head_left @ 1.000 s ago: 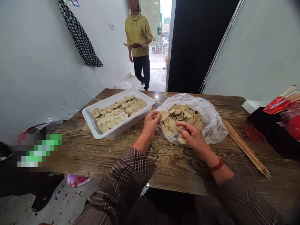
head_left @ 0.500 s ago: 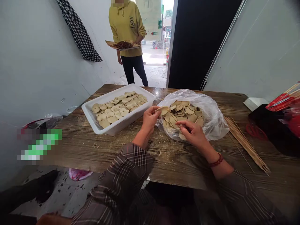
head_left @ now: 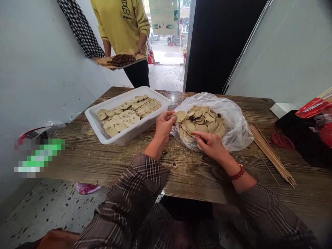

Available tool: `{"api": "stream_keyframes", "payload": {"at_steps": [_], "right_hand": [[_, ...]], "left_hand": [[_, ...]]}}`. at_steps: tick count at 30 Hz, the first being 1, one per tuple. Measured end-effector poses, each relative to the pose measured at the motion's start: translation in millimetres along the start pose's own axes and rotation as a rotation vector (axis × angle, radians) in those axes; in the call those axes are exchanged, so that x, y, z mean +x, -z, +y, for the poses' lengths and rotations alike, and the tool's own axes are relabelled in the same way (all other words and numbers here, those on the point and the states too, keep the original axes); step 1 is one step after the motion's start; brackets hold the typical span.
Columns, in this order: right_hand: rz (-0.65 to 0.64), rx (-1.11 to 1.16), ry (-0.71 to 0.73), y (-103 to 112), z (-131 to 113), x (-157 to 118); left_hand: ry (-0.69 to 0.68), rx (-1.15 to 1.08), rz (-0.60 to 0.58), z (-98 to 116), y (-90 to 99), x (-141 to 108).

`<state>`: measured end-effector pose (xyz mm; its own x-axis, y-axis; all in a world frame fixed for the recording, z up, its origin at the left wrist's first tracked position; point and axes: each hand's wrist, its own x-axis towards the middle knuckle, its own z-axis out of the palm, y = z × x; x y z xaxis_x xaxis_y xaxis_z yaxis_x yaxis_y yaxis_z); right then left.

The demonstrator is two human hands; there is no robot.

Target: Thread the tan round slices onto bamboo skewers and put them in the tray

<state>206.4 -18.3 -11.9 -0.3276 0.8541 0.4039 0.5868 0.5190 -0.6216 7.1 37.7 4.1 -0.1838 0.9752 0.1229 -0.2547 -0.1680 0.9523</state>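
My left hand (head_left: 164,124) pinches a thin round beige slice (head_left: 180,116) at its edge, its fingers closed. In my right hand (head_left: 209,142) is a thin wooden skewer (head_left: 187,129), gripped between thumb and fingers and pointing up-left toward the slice. Whether the tip has entered the slice I cannot tell. Below and behind both hands, a clear plastic bag (head_left: 237,129) lies open with a heap of loose beige slices (head_left: 204,119). Left of it stands a white plastic tub (head_left: 127,134) holding rows of skewered slices (head_left: 121,119).
A bundle of bare skewers (head_left: 272,155) lies at the right on the wooden table (head_left: 103,164). Beyond it are red-handled scissors (head_left: 282,141) and a black container (head_left: 298,135) with red packets. Across the table a person in a yellow hoodie (head_left: 121,27) holds a tray of dark pieces (head_left: 123,60).
The person in yellow has come nearer with the tray and moved left in view. My right hand and the skewer have shifted slightly left toward the slice. My left hand still grips the slice.
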Motion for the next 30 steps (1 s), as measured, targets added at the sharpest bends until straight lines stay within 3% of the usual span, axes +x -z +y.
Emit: {"api": "stream_keyframes", "payload": {"at_steps": [14, 30], "right_hand": [[-0.016, 0.011, 0.01, 1.9, -0.1, -0.7], [0.007, -0.03, -0.024, -0.2, 1.0, 0.4]], "left_hand": [[-0.042, 0.006, 0.004, 0.5, -0.7, 0.3], [-0.173, 0.197, -0.025, -9.7, -2.8, 0.9]]}}
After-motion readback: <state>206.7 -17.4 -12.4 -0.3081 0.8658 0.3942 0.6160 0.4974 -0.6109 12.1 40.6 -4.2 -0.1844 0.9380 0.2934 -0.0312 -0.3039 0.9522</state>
